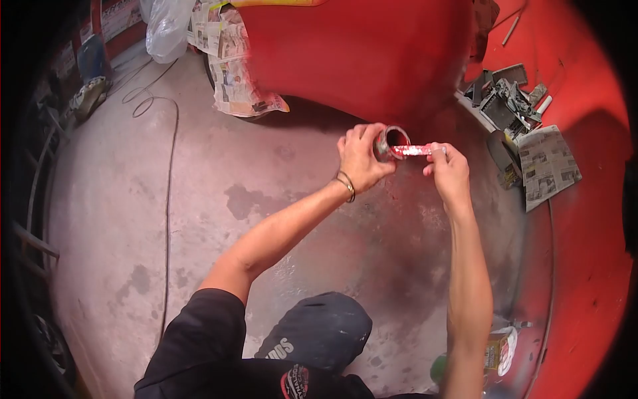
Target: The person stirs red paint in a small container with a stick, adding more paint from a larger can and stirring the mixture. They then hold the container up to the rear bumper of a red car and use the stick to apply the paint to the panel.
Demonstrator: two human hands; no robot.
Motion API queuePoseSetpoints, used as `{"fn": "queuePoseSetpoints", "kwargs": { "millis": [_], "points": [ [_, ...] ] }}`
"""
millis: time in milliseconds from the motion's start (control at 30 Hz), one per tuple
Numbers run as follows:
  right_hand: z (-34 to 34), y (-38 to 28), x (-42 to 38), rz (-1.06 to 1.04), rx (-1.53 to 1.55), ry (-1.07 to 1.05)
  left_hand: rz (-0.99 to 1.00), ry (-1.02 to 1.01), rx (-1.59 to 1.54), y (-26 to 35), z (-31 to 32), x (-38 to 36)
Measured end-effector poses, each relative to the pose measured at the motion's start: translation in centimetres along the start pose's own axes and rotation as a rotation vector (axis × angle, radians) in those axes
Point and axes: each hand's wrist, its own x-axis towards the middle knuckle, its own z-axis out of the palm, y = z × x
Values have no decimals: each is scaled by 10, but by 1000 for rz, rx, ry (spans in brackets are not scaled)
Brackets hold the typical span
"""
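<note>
Over stained floor [266, 173], left hand [362, 158] holding can [392, 143], right hand [449, 171] gripping red-smeared stick [413, 151]

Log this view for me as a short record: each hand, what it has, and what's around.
left hand: left hand grips a small open can
right hand: right hand holds a flat stick smeared red
contact point: stick's far end at the can's mouth
can contents: too small to tell
ahead: large red panel, newspaper at its left side
floor left: thin cord, partly looped
</note>
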Motion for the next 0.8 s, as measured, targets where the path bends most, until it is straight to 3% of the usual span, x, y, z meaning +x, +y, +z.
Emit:
{"fn": "queuePoseSetpoints", "kwargs": {
  "millis": [233,800],
  "points": [
    [-9,1,66,134,440,88,-203,48,-24,-2,-9,59],
    [-29,-34,88,66,549,81,-282,55,-26,10,-19,85]
  ]
}}
